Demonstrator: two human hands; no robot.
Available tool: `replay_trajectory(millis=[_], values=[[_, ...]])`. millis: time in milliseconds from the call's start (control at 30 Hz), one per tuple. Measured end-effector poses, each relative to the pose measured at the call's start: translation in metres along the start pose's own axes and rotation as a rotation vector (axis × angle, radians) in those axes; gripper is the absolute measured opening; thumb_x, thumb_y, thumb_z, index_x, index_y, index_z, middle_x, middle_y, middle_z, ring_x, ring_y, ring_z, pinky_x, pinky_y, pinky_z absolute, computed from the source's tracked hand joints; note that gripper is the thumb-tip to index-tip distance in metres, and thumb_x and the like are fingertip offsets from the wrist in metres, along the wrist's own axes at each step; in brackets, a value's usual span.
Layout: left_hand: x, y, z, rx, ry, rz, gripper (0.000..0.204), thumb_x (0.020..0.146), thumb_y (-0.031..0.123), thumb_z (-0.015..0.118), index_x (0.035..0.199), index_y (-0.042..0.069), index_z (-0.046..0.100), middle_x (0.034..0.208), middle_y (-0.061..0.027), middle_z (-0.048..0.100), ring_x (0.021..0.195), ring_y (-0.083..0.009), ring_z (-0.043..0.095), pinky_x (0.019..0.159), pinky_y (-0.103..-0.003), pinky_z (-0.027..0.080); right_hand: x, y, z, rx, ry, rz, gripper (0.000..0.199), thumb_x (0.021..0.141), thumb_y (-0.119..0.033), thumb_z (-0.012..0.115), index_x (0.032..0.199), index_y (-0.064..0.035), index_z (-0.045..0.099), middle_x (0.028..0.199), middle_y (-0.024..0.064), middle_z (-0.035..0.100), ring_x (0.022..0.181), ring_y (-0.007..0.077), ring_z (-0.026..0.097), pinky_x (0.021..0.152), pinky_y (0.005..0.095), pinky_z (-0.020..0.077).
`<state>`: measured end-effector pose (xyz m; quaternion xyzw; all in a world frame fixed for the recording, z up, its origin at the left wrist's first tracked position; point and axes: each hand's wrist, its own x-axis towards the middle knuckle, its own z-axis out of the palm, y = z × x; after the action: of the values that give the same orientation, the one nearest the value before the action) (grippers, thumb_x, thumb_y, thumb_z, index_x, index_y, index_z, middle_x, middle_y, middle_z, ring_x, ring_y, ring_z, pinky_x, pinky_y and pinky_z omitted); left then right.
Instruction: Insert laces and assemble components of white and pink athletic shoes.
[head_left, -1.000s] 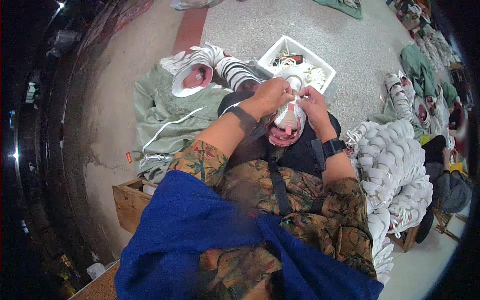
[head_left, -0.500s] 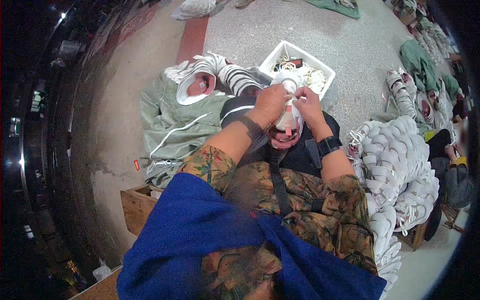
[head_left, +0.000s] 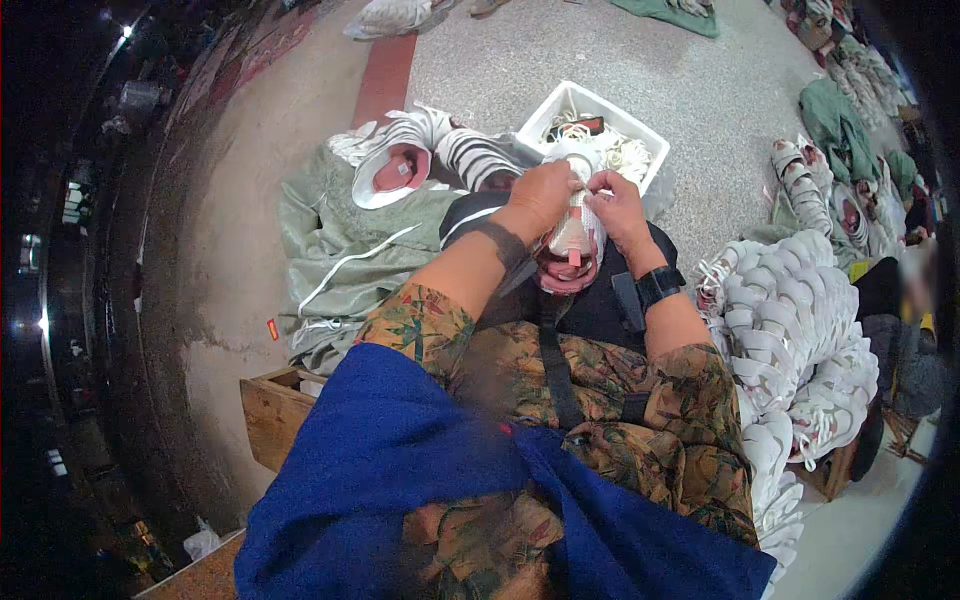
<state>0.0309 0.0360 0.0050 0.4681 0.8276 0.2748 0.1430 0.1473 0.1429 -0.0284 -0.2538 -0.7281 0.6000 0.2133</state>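
A white shoe with a pink lining [head_left: 571, 262] stands toe-up on my lap, over a black apron. My left hand [head_left: 541, 195] grips its upper part from the left. My right hand [head_left: 616, 203], with a black watch on the wrist, pinches the top of the shoe from the right, at what looks like a white lace. Both hands touch the shoe close together. The shoe's toe is hidden behind my fingers.
A white bin [head_left: 570, 101] with laces and small parts stands on the floor just beyond the hands. Two more white shoes [head_left: 400, 160] lie on a green sack [head_left: 330, 250] at the left. A big heap of white shoes [head_left: 800, 340] fills the right. A wooden crate [head_left: 270, 410] sits at lower left.
The hands stay on the shoe with small finger movements at its top. The view has shifted slightly.
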Motion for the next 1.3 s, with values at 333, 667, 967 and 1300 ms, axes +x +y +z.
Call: replay_trajectory(millis=[333, 667, 967, 1300], values=[[0.004, -0.019, 0.007, -0.079, -0.039, 0.062, 0.020, 0.083, 0.020, 0.059, 0.086, 0.001, 0.059, 0.085, -0.0214, 0.061, 0.083, -0.0392, 0.058, 0.070, -0.046, 0.044, 0.017, 0.000, 0.007, -0.282, 0.011, -0.120, 0.010, 0.070, 0.003, 0.062, 0.078, 0.0008, 0.056, 0.070, 0.0025, 0.055, 0.070, 0.0110, 0.051, 0.065, 0.0247, 0.0438], [0.014, -0.023, 0.003, -0.133, -0.157, -0.077, 0.030, 0.081, 0.028, 0.062, 0.090, 0.000, 0.060, 0.090, -0.0230, 0.062, 0.088, -0.0381, 0.060, 0.074, -0.045, 0.046, 0.021, 0.009, 0.007, -0.300, 0.000, -0.228, 0.009, 0.070, 0.003, 0.060, 0.078, 0.0014, 0.056, 0.068, 0.0076, 0.055, 0.067, 0.0142, 0.051, 0.064, 0.0270, 0.0429], [0.014, -0.022, -0.006, -0.235, -0.200, -0.021, 0.029, 0.080, 0.028, 0.064, 0.086, -0.001, 0.060, 0.088, -0.0225, 0.062, 0.085, -0.0372, 0.060, 0.071, -0.042, 0.046, 0.026, 0.003, 0.001, -0.418, -0.109, -0.222, 0.008, 0.073, -0.006, 0.059, 0.073, -0.0009, 0.053, 0.075, 0.0168, 0.056, 0.074, 0.0328, 0.055, 0.066, 0.0396, 0.0428], [0.005, -0.008, -0.002, -0.061, -0.060, -0.020, 0.027, 0.082, 0.027, 0.061, 0.090, 0.002, 0.058, 0.087, -0.0187, 0.063, 0.086, -0.0353, 0.061, 0.074, -0.044, 0.046, 0.023, -0.002, -0.005, -0.440, -0.143, -0.193, 0.007, 0.073, -0.009, 0.060, 0.078, -0.0038, 0.060, 0.079, 0.0167, 0.059, 0.073, 0.0333, 0.057, 0.067, 0.0404, 0.0451]])
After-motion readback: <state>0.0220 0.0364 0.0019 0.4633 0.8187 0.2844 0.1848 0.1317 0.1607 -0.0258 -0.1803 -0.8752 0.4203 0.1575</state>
